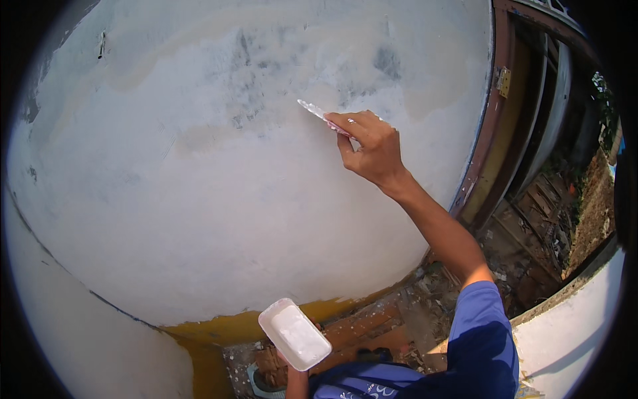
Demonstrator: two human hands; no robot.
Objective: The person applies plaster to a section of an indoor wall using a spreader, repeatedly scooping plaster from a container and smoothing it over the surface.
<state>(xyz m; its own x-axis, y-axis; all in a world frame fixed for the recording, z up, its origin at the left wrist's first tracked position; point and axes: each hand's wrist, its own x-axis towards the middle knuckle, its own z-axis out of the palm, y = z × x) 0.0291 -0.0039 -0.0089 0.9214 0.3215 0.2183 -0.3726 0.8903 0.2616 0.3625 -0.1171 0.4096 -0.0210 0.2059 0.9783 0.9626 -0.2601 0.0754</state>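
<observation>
My right hand (373,147) is raised in front of the wall, its fingers closed around a putty knife (311,109). The blade is coated in white paste and points up and left toward the wall; whether it touches the surface I cannot tell. Low in the view, my left hand (282,357) holds up a white rectangular tub (271,319) from below, and the tub hides most of its fingers. White paste (300,336) lies inside the tub. The wall (226,219) is whitish, with dark grey stains and beige smeared patches on its upper part.
Along the wall's foot runs an ochre-yellow band (229,327). A brown door frame (482,139) with a hinge (504,82) borders the wall on the right. Broken tiles and rubble (525,229) cover the ground. A low white wall (565,332) stands at the lower right.
</observation>
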